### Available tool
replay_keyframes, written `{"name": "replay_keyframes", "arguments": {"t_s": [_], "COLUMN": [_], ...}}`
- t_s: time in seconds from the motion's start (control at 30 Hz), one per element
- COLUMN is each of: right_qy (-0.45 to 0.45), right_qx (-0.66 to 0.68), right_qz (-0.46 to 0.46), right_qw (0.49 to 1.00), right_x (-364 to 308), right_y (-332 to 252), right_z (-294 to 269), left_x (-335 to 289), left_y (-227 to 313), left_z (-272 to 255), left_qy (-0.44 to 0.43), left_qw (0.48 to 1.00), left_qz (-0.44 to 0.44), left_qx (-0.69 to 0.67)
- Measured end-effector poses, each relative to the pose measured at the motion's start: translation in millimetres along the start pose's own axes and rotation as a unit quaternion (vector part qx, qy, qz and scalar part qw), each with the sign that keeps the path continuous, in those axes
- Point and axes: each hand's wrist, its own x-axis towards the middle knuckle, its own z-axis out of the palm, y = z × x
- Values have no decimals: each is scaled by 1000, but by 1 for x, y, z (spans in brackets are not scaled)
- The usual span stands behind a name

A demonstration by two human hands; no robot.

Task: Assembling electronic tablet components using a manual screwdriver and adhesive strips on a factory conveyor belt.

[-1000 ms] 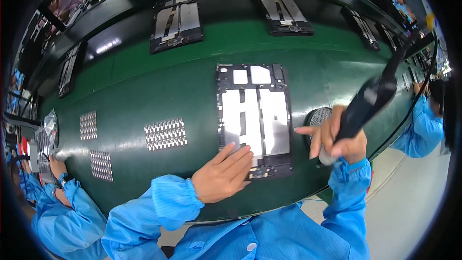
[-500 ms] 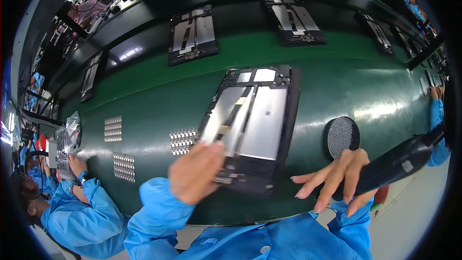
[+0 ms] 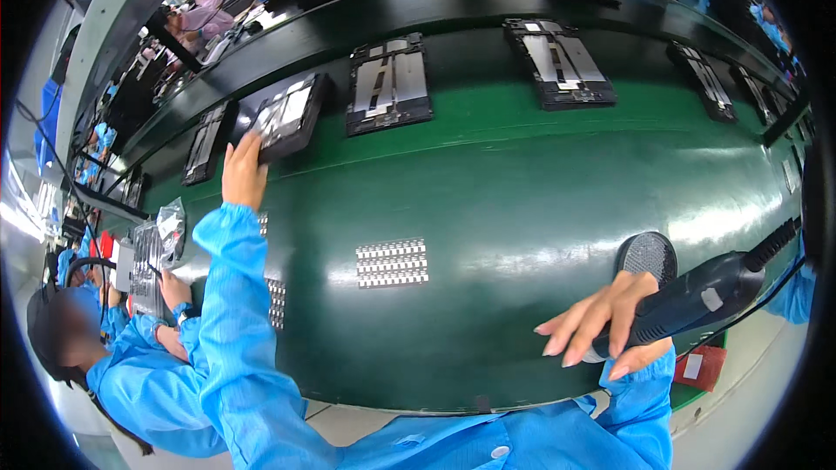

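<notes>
The left hand (image 3: 241,172) reached far left, its fingers gripping a dark tray (image 3: 290,117) at the green belt's (image 3: 522,183) far edge. The right hand (image 3: 601,326) loosely clasped a black electric screwdriver (image 3: 705,296) near right.

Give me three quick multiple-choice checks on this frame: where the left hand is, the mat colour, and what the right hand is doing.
1. Where is the left hand?
A. on the round disc
B. at a dark panel at the mat's far left edge
C. on the screw sheet

2. What colour is the mat?
A. green
B. red
C. white

3. What is the right hand doing?
A. resting flat, holding nothing
B. holding a dark power tool, fingers spread
C. pinching a screw

Answers: 1 B, its fingers reach the panel. 2 A, the surface is green throughout. 3 B, the tool rests in its palm.
</notes>
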Motion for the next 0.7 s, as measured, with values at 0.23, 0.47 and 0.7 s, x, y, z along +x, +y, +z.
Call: {"name": "replay_keyframes", "arguments": {"t_s": [0.23, 0.47, 0.7], "right_qy": [57, 310, 389], "right_qx": [-5, -82, -140], "right_qz": [2, -13, -5], "right_qw": [998, 947, 910], "right_x": [-14, -29, -43], "right_y": [-2, -6, -18], "right_z": [-1, 11, 10], "left_x": [64, 128, 235], "left_y": [171, 351, 420], "left_z": [-16, 1, 22], "left_qy": [-77, -112, -243], "left_qw": [992, 954, 931], "left_qz": [81, 217, 205], "left_qx": [-55, -176, -178]}}
